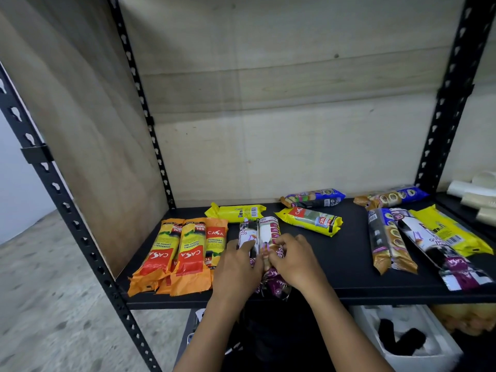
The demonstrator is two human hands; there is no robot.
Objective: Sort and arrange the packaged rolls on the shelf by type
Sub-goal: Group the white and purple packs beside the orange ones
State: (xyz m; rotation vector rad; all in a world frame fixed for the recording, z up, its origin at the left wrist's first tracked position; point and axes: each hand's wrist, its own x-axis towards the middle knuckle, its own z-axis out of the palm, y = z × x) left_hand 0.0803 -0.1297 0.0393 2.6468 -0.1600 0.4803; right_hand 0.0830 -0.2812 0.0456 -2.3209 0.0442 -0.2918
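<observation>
both hands are holding packs near the front of the black shelf [349, 261]. the left hand [236, 267] curls its fingers over the first white and purple pack [247, 234]. the right hand [295, 261] curls its fingers over the second white and purple pack [269, 228]. these two packs lie side by side and touch, with their far ends pointing at the back wall. to the left of them, three orange packs [192, 251] lie in a neat row, touching each other. behind the hands a small yellow pack [236, 212] lies sideways. a bit to the right is a tilted yellow pack [311, 220] with red on it. at the back lies a blue pack [314, 198], and well apart from it a brown and blue pack [391, 197]. far on the right more packs lie mixed up: two gold and blue packs [378, 237], a long white and purple pack [440, 253] and a big yellow pack [451, 233]. under the shelf is a white bin [370, 328] with something black in it.
</observation>
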